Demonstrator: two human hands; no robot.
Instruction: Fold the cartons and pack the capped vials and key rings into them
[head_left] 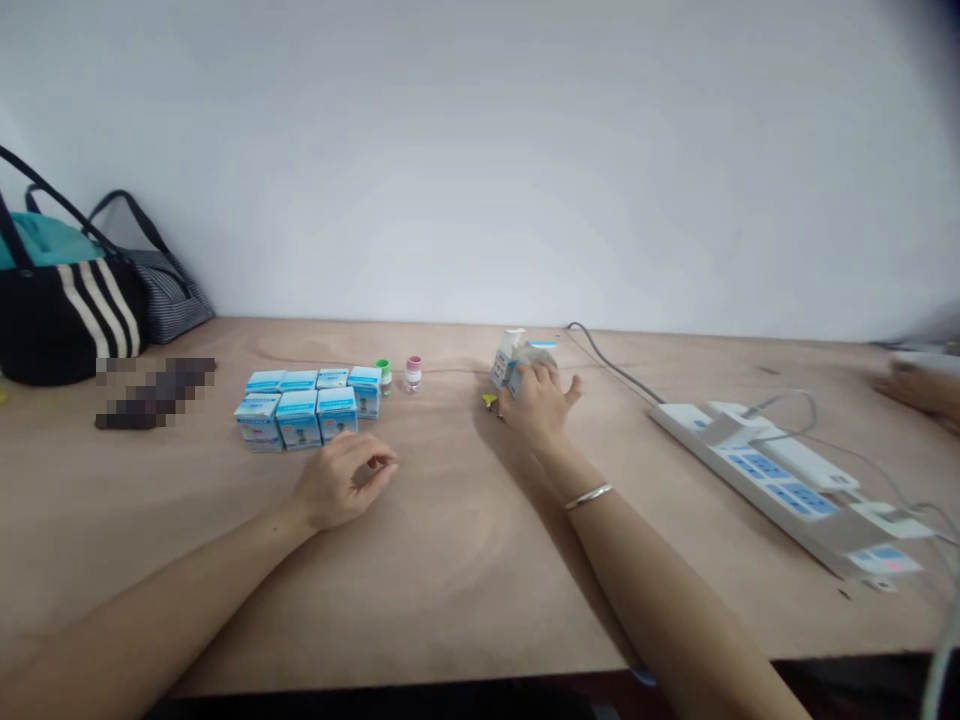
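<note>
My right hand (536, 405) reaches out over the table, its fingers closed around a small blue-and-white cardboard box (498, 368) with a raised white flap. The little finger sticks out to the right. Something crumpled and translucent (538, 354) shows just past the fingers, partly hidden. Close to the thumb is a small yellow item (489, 401), too blurred to name. My left hand (345, 482) rests on the table with curled fingers and thumb drawn together, nothing visible in it. Just beyond it, several blue-and-white boxes (298, 415) stand in two rows. Beside them are a green-capped vial (384, 376) and a pink-capped vial (413, 374).
A white power strip (757, 480) with plugs and cables lies to the right. Another person's hand (919, 388) rests at the far right edge. On the left are a black striped bag (67, 310), a grey bag (172, 290) and a dark, pixelated object (157, 395).
</note>
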